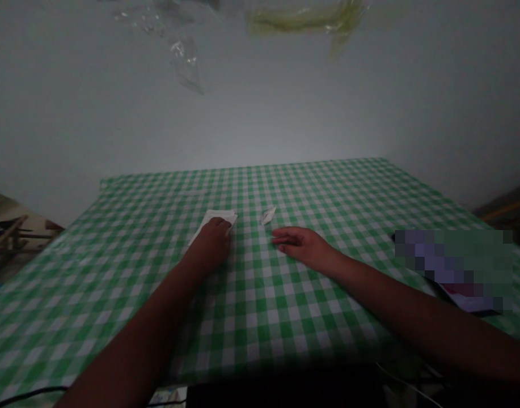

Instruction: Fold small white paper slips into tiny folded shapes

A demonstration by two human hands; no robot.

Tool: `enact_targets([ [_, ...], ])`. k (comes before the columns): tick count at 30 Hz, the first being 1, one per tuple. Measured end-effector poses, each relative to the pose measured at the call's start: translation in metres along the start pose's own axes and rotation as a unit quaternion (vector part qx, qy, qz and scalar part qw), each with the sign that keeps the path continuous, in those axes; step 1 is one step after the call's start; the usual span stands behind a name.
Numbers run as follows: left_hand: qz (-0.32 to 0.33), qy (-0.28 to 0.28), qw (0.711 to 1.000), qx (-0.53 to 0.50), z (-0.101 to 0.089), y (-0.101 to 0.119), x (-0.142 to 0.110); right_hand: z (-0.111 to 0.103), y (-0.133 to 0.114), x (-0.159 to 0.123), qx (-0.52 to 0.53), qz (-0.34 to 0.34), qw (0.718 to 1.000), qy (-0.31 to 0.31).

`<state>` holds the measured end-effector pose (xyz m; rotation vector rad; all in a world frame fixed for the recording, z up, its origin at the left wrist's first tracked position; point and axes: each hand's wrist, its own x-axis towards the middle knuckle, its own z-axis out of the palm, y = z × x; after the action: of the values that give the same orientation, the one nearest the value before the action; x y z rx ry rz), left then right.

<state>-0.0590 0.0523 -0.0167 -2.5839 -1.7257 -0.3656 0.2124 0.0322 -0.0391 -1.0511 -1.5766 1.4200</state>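
On the green-and-white checked tablecloth lies white paper, which looks like a thin stack of sheets. My left hand rests over its right part, knuckles up and fingers curled down onto it; the fingertips are mostly hidden. To the right, a small folded white piece of paper sits by itself on the cloth. Just below and right of that piece, my right hand is held with its thumb apart from its fingers, and nothing shows between them. It does not touch the folded piece.
The checked tablecloth covers a table set against a pale wall. A dark-edged device with a blurred-out screen lies at the right, by my right forearm. A black cable runs along the lower left edge.
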Motion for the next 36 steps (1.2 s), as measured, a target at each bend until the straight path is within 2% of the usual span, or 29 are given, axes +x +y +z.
enact_targets([
  [6, -0.019, -0.013, 1.0, 0.013, -0.002, 0.0, 0.0, 0.003, -0.003, -0.006, -0.035, -0.017, 0.999, -0.017],
  [15, -0.09, -0.038, 0.993, 0.072, -0.009, -0.002, 0.001, 0.008, -0.008, -0.013, -0.072, -0.049, 0.996, -0.024],
  [36, -0.124, -0.048, 0.988, 0.08, -0.015, 0.002, 0.004, 0.013, -0.014, -0.018, -0.098, -0.073, 0.992, -0.042],
])
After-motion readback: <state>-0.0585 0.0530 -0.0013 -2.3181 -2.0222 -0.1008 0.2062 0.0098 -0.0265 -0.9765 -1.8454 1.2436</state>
